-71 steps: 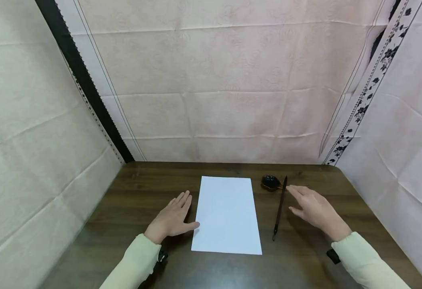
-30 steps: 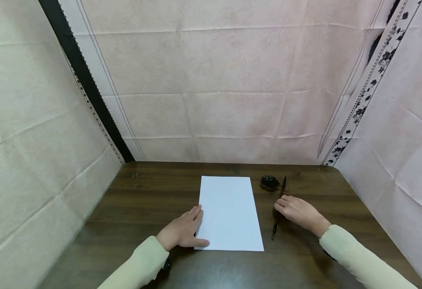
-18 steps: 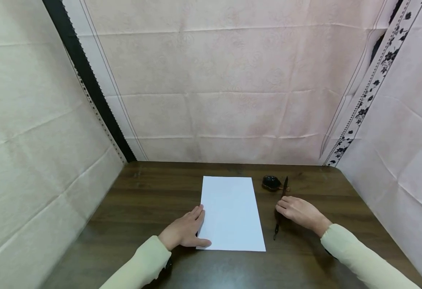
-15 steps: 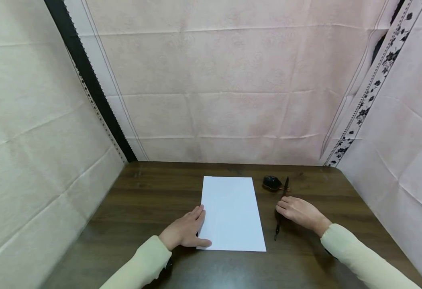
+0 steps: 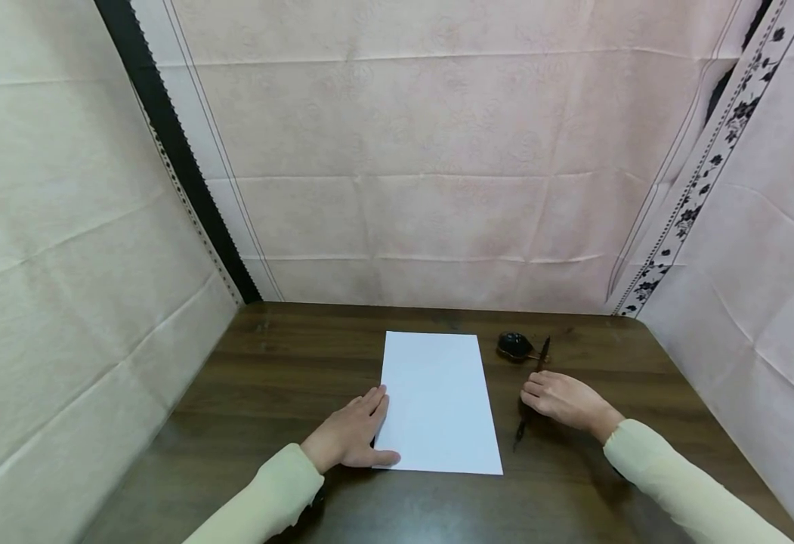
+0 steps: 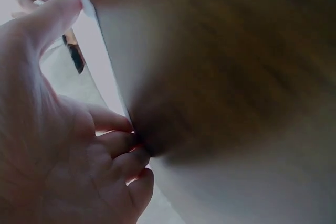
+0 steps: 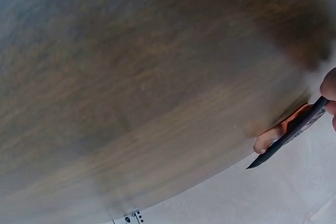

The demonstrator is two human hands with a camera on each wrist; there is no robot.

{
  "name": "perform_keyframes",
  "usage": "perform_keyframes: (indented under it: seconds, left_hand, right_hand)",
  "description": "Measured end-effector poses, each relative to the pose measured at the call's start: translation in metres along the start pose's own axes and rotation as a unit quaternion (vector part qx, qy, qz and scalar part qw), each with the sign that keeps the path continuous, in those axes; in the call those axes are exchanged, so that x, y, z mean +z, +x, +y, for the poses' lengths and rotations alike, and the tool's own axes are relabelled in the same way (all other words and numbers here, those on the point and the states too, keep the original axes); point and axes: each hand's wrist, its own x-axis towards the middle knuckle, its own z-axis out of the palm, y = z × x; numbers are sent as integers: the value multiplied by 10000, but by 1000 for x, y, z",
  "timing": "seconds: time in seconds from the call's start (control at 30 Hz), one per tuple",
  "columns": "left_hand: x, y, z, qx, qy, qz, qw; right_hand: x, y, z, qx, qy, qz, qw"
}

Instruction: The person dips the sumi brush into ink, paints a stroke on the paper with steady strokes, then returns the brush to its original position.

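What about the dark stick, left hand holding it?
No, the right hand grips the dark stick; the left hand touches the paper.

Pale creased cloth (image 5: 437,136) hangs behind the wooden table (image 5: 288,363).

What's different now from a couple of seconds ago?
The right hand has moved left, and its fingers now grip the dark pen. The left hand has shifted right and nearer the person, its fingertips and thumb at the left edge of the paper. The paper's near end has edged slightly right. The small black object stayed put.
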Motion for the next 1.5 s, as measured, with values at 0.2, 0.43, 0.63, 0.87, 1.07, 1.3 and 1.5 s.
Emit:
perform_keyframes:
  seconds: [0.2,0.43,0.63,0.87,1.07,1.3,1.5]
  left_hand:
    - [3,-2,-1,170,187,112,9996]
    - [5,-1,-2,205,151,109,9996]
    - [8,-1,-3,185,217,103,9995]
    - [6,0,-1,118,210,45,9997]
    - [6,-1,0,119,207,51,9997]
    - [6,-1,0,122,172,58,9998]
    - [6,-1,0,136,193,44,9997]
  right_hand:
    - [-3,1,4,-213,-144,406,9988]
    - [-10,0,8,-203,-141,682,9974]
    - [-23,1,16,-71,6,928,9957]
    - [-41,3,32,145,501,1665,9847]
    - [-58,7,46,658,983,2306,9658]
    - [-81,8,64,1525,1568,2874,9325]
    - [-93,12,73,2327,1841,3359,8940]
